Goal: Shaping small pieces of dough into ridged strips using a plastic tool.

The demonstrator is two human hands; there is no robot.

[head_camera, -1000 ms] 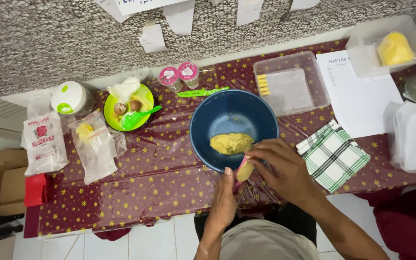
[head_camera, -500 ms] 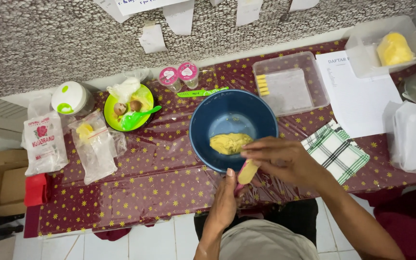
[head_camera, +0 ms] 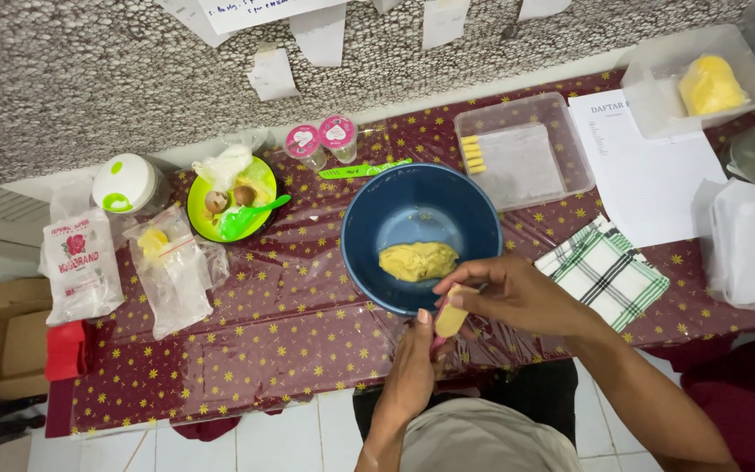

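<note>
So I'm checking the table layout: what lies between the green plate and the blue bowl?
In the head view, only bare star-patterned tablecloth lies between the green plate and the blue bowl; a green utensil sits farther back.

One head-worn camera looks steeply down from well above the maroon, star-patterned, plastic-covered worktop [head_camera: 246,341], facing the speckled grey wall [head_camera: 89,79] beyond the fingers [head_camera: 460,281]; the person's lap lies nearer than them.
</note>
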